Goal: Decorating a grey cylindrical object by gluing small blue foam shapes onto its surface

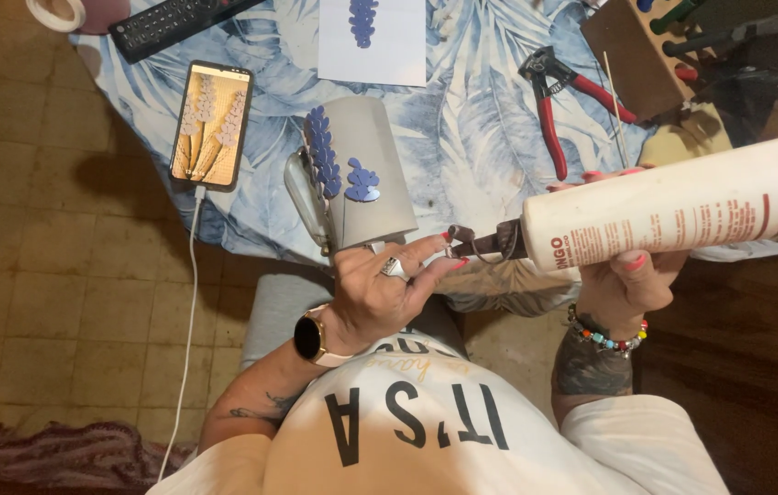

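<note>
Cataloguing the head view, the only view:

Right hand (627,280): palm up under the near end of a large white tube (682,215), fingers wrapped round it, pink nails showing over the top; a beaded bracelet sits at the wrist.

Large white tube: lies almost level, body running off to the right, dark nozzle (490,243) pointing left, just near of the table edge.

Left hand (380,289): raised, wrist bent, back to the camera; thumb and forefinger pinched narrow at the nozzle tip, other fingers loosely curled; a ring on one finger, a watch at the wrist.

Handling note: judged best done with the tube held steady and the pinch kept right at the tip, so that the nozzle does not swing.

Grey card (375,170): on the table just beyond the left hand, carrying blue leaf-shaped cut-outs (323,151).

Phone (211,124): far left on the leaf-print tablecloth (471,119), screen lit, white cable trailing toward the floor.

Red-handled pliers (558,101): far right of the card, well apart from both hands.

Remote control (169,23): at the far edge, left.

White sheet (372,46): at the far edge, bearing another blue cut-out.
</note>
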